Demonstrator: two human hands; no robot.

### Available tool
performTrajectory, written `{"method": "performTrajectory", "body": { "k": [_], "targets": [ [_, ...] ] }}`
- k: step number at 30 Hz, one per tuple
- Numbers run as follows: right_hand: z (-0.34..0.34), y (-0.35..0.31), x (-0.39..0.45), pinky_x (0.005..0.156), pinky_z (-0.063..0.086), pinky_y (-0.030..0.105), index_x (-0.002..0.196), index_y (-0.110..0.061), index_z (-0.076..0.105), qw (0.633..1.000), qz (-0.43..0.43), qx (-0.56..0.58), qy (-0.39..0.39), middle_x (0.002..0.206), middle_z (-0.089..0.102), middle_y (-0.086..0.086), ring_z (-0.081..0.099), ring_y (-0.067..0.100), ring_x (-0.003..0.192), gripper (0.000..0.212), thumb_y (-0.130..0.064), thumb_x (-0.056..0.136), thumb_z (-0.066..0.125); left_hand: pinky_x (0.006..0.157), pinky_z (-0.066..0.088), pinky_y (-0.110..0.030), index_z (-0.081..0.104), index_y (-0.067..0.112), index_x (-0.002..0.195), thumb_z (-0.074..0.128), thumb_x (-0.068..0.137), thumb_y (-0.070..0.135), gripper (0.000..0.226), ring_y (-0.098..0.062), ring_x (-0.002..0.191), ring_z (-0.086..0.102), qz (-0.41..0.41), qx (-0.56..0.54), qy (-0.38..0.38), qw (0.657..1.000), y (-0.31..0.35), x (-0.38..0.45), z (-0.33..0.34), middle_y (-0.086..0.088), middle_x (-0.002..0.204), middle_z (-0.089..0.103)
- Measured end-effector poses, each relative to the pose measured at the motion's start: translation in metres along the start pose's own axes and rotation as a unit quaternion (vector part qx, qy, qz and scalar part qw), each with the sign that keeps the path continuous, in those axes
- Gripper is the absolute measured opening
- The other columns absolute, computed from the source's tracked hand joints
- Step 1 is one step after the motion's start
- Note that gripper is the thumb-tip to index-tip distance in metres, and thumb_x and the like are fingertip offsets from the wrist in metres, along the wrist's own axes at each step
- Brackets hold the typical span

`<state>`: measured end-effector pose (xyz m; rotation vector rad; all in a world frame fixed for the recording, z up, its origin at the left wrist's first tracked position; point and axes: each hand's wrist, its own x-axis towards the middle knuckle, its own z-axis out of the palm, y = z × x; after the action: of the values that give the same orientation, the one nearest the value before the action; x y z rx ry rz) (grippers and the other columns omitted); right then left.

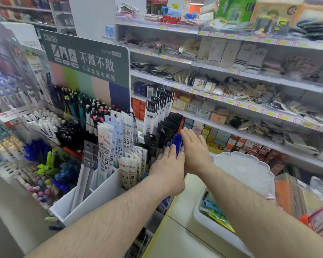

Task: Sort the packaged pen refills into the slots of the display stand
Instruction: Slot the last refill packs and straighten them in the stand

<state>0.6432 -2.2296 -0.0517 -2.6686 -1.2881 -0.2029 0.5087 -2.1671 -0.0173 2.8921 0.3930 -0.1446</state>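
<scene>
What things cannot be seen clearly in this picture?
- Blue packets: head view; both hands, left and right, cover most of them.
- Slots of the white stand: hidden by standing refill packs.
- Small print on those packs: too small, blurred.

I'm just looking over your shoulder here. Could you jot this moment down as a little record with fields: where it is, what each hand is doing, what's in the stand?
place: shop aisle, stationery display beside stocked shelves
left hand: fingers straight, laid against blue refill packs
right hand: fingers straight, on the other side of the same packs
display stand: white, slots hold upright refill packets
front slot: grey packet standing tilted
behind: green sign, pens beneath
right: white bin with small goods
</scene>
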Motion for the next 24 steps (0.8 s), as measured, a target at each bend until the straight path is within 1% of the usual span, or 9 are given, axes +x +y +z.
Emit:
{"method": "performTrajectory", "body": {
  "k": [3,5,7,9,11,13,17,19,24],
  "targets": [
    [-0.007,0.000,-0.001,0.125,0.002,0.042,0.160,-0.017,0.007,0.998,-0.026,-0.004,-0.064,0.168,0.006,-0.001,0.002,0.016,0.154,0.086,-0.035,0.093,0.059,0.124,0.007,-0.042,0.009,0.012,0.157,0.051,0.094,0.020,0.076,-0.031,0.154,-0.007,0.008,0.003,0.019,1.000,0.001,-0.006,-0.008,-0.017,0.167,-0.008],
    [-0.018,0.000,0.004,0.125,0.004,0.042,0.158,-0.017,0.016,1.000,-0.020,0.001,-0.018,0.166,0.017,0.000,0.010,0.016,0.153,0.082,-0.033,0.091,0.060,0.125,0.008,-0.042,0.012,0.011,0.156,0.049,0.094,0.019,0.073,-0.030,0.154,-0.005,0.019,0.001,0.030,0.999,0.003,-0.012,-0.016,-0.016,0.167,-0.004],
    [-0.035,-0.004,0.014,0.125,0.004,0.040,0.158,-0.017,0.019,0.997,-0.012,0.022,0.068,0.165,0.019,0.003,0.012,0.017,0.152,0.083,-0.025,0.088,0.064,0.122,0.022,-0.043,0.024,0.011,0.151,0.049,0.094,0.022,0.063,-0.032,0.151,0.014,0.026,0.002,0.063,0.998,0.005,-0.020,-0.027,-0.016,0.163,0.015],
    [-0.050,-0.012,0.027,0.123,-0.001,0.038,0.159,-0.017,0.012,0.994,-0.032,0.037,0.094,0.167,0.011,0.003,0.006,0.017,0.153,0.092,-0.011,0.084,0.064,0.106,0.040,-0.042,0.041,0.014,0.134,0.050,0.090,0.024,0.046,-0.031,0.128,0.040,0.035,0.023,0.120,0.992,0.007,-0.029,-0.040,-0.011,0.143,0.041],
    [-0.058,-0.020,0.039,0.122,-0.003,0.039,0.160,-0.017,0.005,0.997,-0.061,0.025,0.051,0.168,0.002,0.002,0.001,0.017,0.153,0.092,-0.008,0.086,0.059,0.094,0.044,-0.040,0.047,0.017,0.124,0.051,0.089,0.026,0.037,-0.027,0.111,0.046,0.047,0.047,0.163,0.984,0.007,-0.038,-0.052,-0.006,0.126,0.049],
    [-0.061,-0.027,0.047,0.123,0.002,0.042,0.160,-0.016,0.002,0.997,-0.076,-0.003,-0.034,0.168,0.003,0.003,0.003,0.018,0.154,0.086,-0.015,0.093,0.056,0.092,0.043,-0.040,0.048,0.017,0.123,0.050,0.090,0.029,0.035,-0.025,0.107,0.046,0.055,0.056,0.184,0.980,0.006,-0.046,-0.060,-0.006,0.121,0.051],
    [-0.057,-0.027,0.049,0.123,0.000,0.043,0.159,-0.015,0.005,0.998,-0.057,-0.016,-0.017,0.167,0.006,0.002,0.004,0.019,0.154,0.089,-0.024,0.090,0.062,0.099,0.041,-0.042,0.046,0.016,0.132,0.046,0.093,0.034,0.043,-0.026,0.115,0.045,0.054,0.071,0.178,0.980,-0.001,-0.059,-0.068,-0.005,0.127,0.052],
    [-0.057,-0.028,0.045,0.125,0.001,0.043,0.159,-0.015,0.004,0.997,-0.056,-0.024,-0.043,0.168,0.005,0.002,0.001,0.020,0.154,0.090,-0.026,0.090,0.061,0.103,0.039,-0.041,0.045,0.015,0.135,0.045,0.092,0.032,0.046,-0.026,0.121,0.044,0.051,0.077,0.181,0.979,-0.005,-0.065,-0.068,-0.005,0.131,0.051],
    [-0.063,-0.038,0.022,0.121,-0.011,0.033,0.160,-0.019,0.005,0.996,-0.055,0.038,0.061,0.168,0.002,-0.001,-0.004,0.016,0.154,0.101,-0.014,0.078,0.064,0.116,0.024,-0.036,0.035,0.019,0.148,0.047,0.089,0.031,0.061,-0.022,0.139,0.031,0.026,0.076,0.219,0.972,-0.026,-0.087,-0.059,0.000,0.146,0.042]
  ]
}}
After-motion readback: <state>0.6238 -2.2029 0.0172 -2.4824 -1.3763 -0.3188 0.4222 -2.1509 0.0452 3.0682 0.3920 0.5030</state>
